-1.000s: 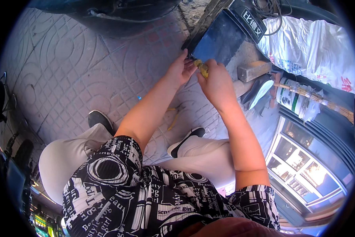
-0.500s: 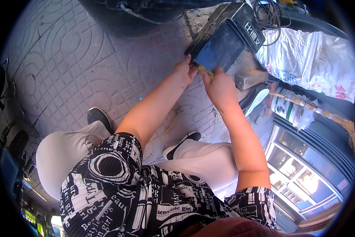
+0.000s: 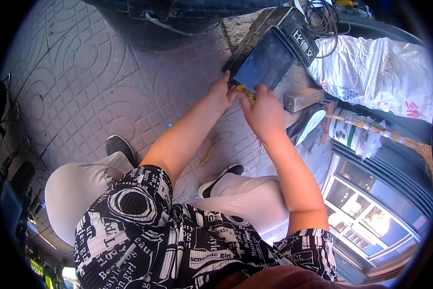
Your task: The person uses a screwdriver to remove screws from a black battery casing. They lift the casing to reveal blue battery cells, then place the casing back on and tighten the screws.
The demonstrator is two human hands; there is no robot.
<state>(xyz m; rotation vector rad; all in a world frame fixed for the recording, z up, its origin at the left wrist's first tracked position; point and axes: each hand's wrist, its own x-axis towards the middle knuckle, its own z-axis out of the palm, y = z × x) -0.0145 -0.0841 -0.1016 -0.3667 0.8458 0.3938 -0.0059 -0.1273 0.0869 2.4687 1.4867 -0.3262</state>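
Note:
A dark box-like case [image 3: 267, 58] with a smooth blue-black face lies tilted on the ground at the far right of my reach. My left hand [image 3: 222, 92] grips its near left corner, with the thumb along the edge and the other fingers curled under. My right hand [image 3: 264, 113] pinches a small yellow-brown piece [image 3: 246, 93] against the near edge of the case, between thumb and fingers. Most of that piece is covered by the fingers, so its kind cannot be told. Both hands work close together.
A wooden block [image 3: 303, 99] lies right of my right hand. Beyond it are a white woven sack [image 3: 375, 72], coiled black cable [image 3: 322, 21] and a white bucket [image 3: 348, 132]. A large black container [image 3: 163, 29] stands at the far side on patterned paving [image 3: 86, 86].
The view has shifted slightly. Both hands stay at the near edge of the case; the right fingers have shifted a little, and more of the yellow-brown piece shows.

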